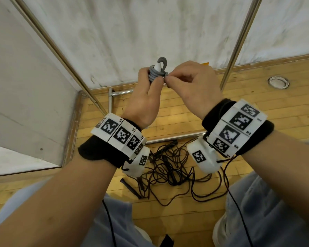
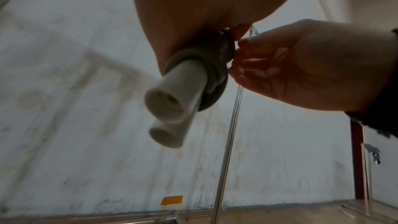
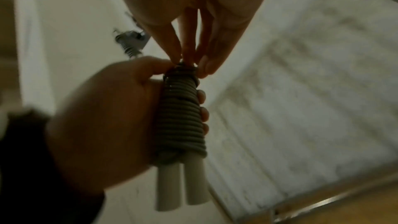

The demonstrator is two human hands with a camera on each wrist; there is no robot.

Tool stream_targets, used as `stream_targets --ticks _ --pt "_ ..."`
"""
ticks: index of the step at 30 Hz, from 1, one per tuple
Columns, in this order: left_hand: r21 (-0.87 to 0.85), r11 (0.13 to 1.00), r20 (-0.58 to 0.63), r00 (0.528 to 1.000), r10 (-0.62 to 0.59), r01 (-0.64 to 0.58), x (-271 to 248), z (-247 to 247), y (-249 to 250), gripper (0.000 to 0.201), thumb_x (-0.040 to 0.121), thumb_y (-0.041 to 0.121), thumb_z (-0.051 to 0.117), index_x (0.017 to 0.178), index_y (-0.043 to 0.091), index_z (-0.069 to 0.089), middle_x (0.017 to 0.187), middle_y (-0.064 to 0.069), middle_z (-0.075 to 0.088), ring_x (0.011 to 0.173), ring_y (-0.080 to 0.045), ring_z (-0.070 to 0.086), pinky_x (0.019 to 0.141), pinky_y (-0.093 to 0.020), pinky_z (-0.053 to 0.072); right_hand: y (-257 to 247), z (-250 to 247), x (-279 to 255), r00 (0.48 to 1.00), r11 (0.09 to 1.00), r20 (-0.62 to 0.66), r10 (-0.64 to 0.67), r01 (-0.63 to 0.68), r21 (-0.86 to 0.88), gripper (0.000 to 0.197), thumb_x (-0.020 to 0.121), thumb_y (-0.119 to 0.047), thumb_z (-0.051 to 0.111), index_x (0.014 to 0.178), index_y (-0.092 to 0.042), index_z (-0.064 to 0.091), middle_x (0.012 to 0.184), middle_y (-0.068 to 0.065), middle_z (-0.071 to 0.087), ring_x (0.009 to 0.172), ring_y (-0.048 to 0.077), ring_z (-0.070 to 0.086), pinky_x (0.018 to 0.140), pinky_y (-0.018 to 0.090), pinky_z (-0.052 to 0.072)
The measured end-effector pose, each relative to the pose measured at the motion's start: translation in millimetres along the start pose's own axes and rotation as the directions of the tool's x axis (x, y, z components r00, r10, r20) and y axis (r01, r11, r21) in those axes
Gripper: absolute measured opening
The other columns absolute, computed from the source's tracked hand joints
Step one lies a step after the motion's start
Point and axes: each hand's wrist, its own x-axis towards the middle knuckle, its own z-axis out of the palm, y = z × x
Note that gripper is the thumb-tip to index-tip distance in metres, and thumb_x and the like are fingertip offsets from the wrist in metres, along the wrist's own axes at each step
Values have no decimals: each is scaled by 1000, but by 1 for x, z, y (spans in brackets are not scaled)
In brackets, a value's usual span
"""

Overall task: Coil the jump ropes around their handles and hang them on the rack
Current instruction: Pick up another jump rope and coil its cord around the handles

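Note:
A grey jump rope (image 1: 156, 73) is wound in tight coils (image 3: 180, 118) round its two white handles (image 3: 183, 188), held side by side. My left hand (image 1: 146, 82) grips the wrapped bundle upright at chest height; the handle ends (image 2: 165, 103) stick out below the palm. My right hand (image 1: 169, 79) pinches the rope's last turn at the top of the bundle (image 3: 185, 65), where a small grey loop (image 1: 163, 61) stands up. Two slanting metal rack poles (image 1: 239, 50) rise to either side of my hands.
A tangle of dark jump ropes (image 1: 173, 168) with black handles lies on the wooden floor between my knees. The rack's base bars (image 1: 121, 92) run along the floor by the white wall. A round floor fitting (image 1: 278, 82) sits at the right.

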Motion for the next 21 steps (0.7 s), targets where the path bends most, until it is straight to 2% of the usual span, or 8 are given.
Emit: stream_targets --ticks 1,3,6,8,11,14,19,21 --pt "36 999 1 999 36 -36 -1 0 -1 13 100 27 33 112 22 37 76 8 50 51 -6 49 43 -18 39 -1 -1 1 996 993 28 88 -90 83 10 82 -17 67 74 -15 72 80 4 68 76 17 65 76 31 55" --pt "83 991 -9 995 102 -100 -1 1 -3 20 97 31 34 114 20 37 71 13 46 52 1 50 47 -17 36 -1 -3 2 971 945 106 214 -233 230 12 83 -15 68 72 -16 71 69 1 68 68 19 68 74 37 58" --pt "174 969 -50 982 184 -173 -2 2 -3 23 94 33 35 112 20 40 76 13 50 63 4 50 59 -19 38 -2 -4 2 944 896 158 291 -326 301 16 83 -12 64 69 -14 69 55 -5 61 54 14 61 62 31 56" --pt "206 959 -79 973 217 -197 -3 4 -1 22 93 33 36 110 21 42 74 12 53 64 0 52 60 -25 42 0 -5 4 930 865 130 344 -368 340 21 82 -9 59 62 -10 62 52 0 54 49 16 55 55 30 49" --pt "152 969 -101 972 213 -196 -6 9 5 30 92 34 37 114 16 46 65 4 54 57 -14 52 56 -43 46 5 -9 10 892 782 133 433 -445 437 23 84 -5 55 61 -8 53 56 4 47 45 17 51 50 27 45" --pt "96 977 -84 976 199 -191 -9 12 9 33 94 31 36 119 14 48 67 -5 58 57 -22 55 53 -46 47 9 -8 8 865 722 185 466 -492 486 16 87 -7 53 72 -5 56 62 4 48 46 17 53 50 27 45" --pt "12 994 -87 991 107 -106 -5 11 7 29 93 33 36 113 15 45 72 1 59 54 -14 55 47 -29 46 2 -2 4 883 722 226 410 -466 511 13 93 -10 50 88 -5 61 62 6 54 50 17 54 51 27 47" --pt "6 998 -117 991 67 -67 -1 11 7 27 92 41 45 106 17 45 71 4 61 51 -11 57 47 -30 49 -1 1 5 894 737 220 389 -446 508 16 93 -9 49 85 -4 62 60 6 55 50 17 54 51 26 47"
